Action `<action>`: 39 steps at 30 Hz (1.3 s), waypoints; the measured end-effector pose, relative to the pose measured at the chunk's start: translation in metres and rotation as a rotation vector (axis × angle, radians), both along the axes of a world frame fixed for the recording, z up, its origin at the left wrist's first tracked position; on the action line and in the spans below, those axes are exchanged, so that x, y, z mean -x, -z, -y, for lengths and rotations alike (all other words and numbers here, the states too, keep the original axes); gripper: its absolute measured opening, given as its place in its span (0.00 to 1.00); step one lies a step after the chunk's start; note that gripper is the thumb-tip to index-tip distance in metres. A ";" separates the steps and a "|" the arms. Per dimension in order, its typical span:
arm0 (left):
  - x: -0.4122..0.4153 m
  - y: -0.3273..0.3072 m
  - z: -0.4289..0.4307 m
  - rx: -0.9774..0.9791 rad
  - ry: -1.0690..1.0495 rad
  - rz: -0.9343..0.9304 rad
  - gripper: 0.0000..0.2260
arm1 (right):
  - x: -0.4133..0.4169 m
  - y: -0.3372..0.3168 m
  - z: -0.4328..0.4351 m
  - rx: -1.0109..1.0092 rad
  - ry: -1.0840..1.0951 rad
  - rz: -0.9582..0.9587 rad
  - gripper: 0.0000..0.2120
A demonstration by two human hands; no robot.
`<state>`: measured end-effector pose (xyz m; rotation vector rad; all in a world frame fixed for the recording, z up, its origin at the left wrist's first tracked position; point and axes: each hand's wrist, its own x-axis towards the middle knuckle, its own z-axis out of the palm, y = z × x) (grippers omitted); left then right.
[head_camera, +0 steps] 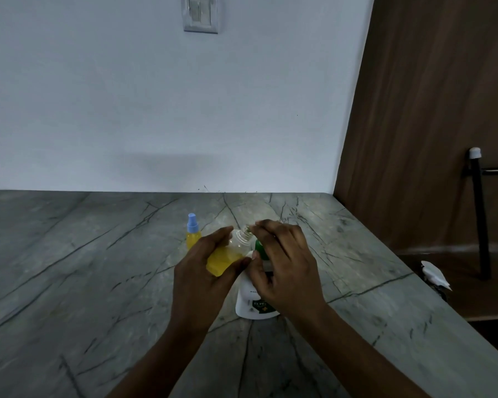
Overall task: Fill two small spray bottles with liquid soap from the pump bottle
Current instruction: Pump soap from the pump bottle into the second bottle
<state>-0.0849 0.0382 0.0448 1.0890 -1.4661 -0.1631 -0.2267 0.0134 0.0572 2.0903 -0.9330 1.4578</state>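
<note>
My left hand [204, 280] grips a small clear spray bottle [226, 258] with no cap, about half full of yellow soap. It is tilted, its threaded neck pointing up and right toward the pump's spout. The white pump bottle [252, 303] stands on the grey stone counter [98, 282]. My right hand [285, 268] lies over its green pump head [260, 249] with the fingers curled round it, hiding most of the head. A second small spray bottle [192, 232], holding yellow soap and closed with a blue sprayer, stands upright just behind my left hand.
The counter meets a pale wall at the back and ends at an edge on the right. Beyond that edge are a brown wooden door, a black pole [479, 214] and a white scrap of paper [434, 275] on the floor.
</note>
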 end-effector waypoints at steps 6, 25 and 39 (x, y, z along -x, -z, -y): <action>0.000 -0.001 0.000 0.010 0.006 0.002 0.23 | -0.001 0.000 0.001 0.013 0.022 -0.010 0.16; -0.010 0.003 0.003 0.006 -0.001 0.067 0.24 | 0.000 0.002 0.002 0.051 0.011 -0.008 0.14; -0.005 0.002 0.003 0.030 0.001 0.044 0.23 | 0.001 -0.003 0.002 0.042 -0.004 -0.004 0.15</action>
